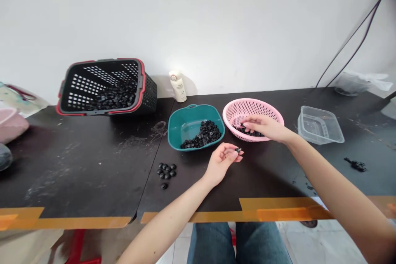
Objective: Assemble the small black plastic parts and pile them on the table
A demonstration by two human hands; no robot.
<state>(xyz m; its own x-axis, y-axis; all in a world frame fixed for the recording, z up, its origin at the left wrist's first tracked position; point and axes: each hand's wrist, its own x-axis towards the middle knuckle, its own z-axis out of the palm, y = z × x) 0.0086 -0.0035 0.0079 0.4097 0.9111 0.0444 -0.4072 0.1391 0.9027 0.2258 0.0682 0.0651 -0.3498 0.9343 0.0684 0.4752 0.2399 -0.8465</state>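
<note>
While my left hand pinches a small black piece between its fingers, my right hand sits over a pink colander, its fingers pressed together down among black pieces; whether they grip any, I cannot tell. Just left of those fingers lies a teal bowl holding more pieces, and further left, a small loose cluster sits on the bench. A clear plastic tub stands to their right.

My right arm reaches well forward, and my right hand hangs palm down, fingers bent downward. My left hand sits nearer me, wrist bent, palm turned up, fingers curled in toward my thumb.
</note>
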